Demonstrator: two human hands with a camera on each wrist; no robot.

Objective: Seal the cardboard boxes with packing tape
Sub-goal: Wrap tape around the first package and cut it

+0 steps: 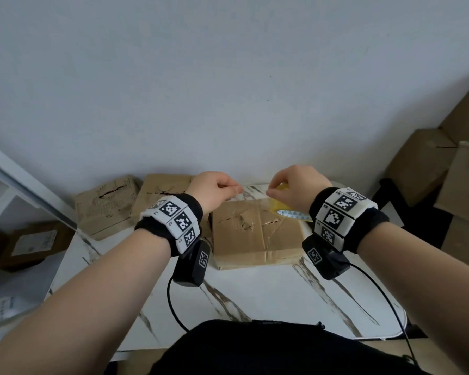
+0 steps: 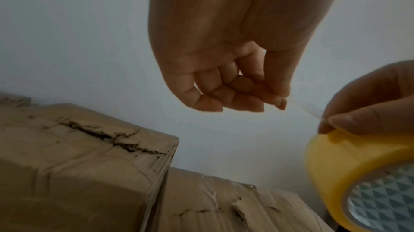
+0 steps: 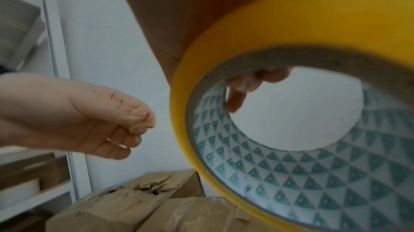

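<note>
A worn cardboard box [image 1: 255, 234] with a torn top lies on the marble-patterned table [image 1: 255, 296], right below my hands. My right hand [image 1: 275, 189] grips a yellow roll of packing tape [image 1: 280, 205] above the box's far right corner. The roll [image 3: 291, 32] fills the right wrist view, with fingertips [image 3: 237, 94] showing through its patterned core. My left hand [image 1: 234, 190] is just left of it, pinching the free tape end. A short clear strip [image 2: 311, 110] runs from the left fingertips [image 2: 281, 102] to the roll [image 2: 336, 150].
Two more battered boxes [image 1: 106, 207] [image 1: 163, 190] sit at the table's back left against the wall. Larger cartons [image 1: 444, 171] are stacked at the right. A white shelf unit [image 1: 25, 185] with a parcel [image 1: 30, 244] stands at the left.
</note>
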